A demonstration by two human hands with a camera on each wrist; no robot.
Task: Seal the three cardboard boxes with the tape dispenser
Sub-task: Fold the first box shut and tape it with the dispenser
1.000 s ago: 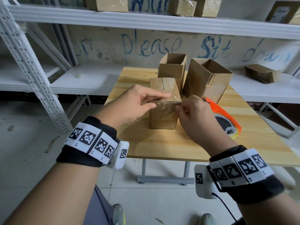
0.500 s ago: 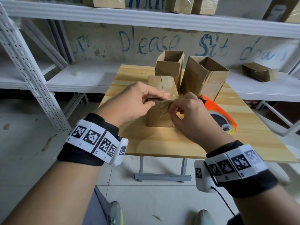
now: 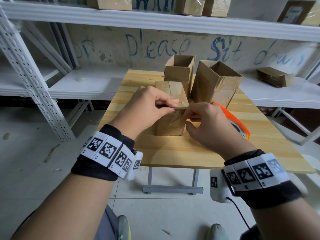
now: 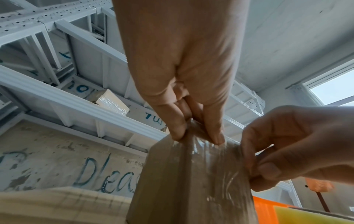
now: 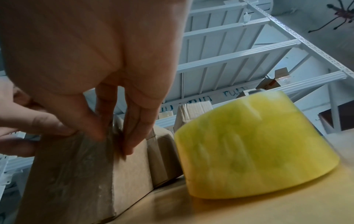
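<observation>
A closed cardboard box (image 3: 168, 126) stands on the wooden table (image 3: 173, 153), with clear tape (image 3: 176, 116) wrinkled over its top front edge and front face. My left hand (image 3: 174, 106) pinches the tape at that top edge, thumb and finger closed on it (image 4: 197, 139). My right hand (image 3: 186, 116) pinches the tape at the box's right front corner (image 5: 113, 144). Two open boxes, a narrow one (image 3: 178, 71) and a wider one (image 3: 216, 80), stand just behind. The orange tape dispenser (image 3: 239, 126) lies on the table right of my right hand, its yellowish roll (image 5: 258, 144) close to my wrist.
White metal shelving (image 3: 78, 84) runs behind and to the left of the table, with more boxes (image 3: 275, 78) on its shelves. The table's front edge (image 3: 181, 166) is near me, with grey floor tiles below.
My right hand went in to meet the left at the box's top edge, then drew back to the right front corner. The left hand has stayed pinching the top front edge.
</observation>
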